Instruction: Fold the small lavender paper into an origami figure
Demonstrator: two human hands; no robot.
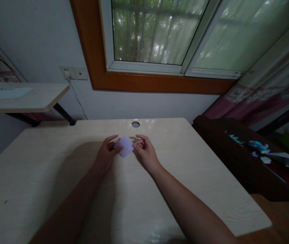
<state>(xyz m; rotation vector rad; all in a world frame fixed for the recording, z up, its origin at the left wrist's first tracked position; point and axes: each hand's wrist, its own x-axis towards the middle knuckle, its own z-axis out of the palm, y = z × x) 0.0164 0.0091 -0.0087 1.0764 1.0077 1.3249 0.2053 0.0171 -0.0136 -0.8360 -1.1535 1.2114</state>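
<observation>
A small purple square of folded paper (pixel 124 147) is held between my two hands over the far half of the table, one corner pointing toward me. My left hand (pixel 108 149) pinches its left corner, thumb on top and the fingers partly behind. At the right corner, my right hand (pixel 144 146) grips the paper between thumb and fingertips, its index finger raised and curved. The paper's underside is hidden.
The pale wooden table (pixel 185 189) has a round cable hole (pixel 135 124) near its back edge. A raised shelf (pixel 40 98) on black legs stands at the left. Beyond the right edge, a dark wooden cabinet (pixel 223 149) carries several small items. A white cable (pixel 78 100) hangs from the wall socket.
</observation>
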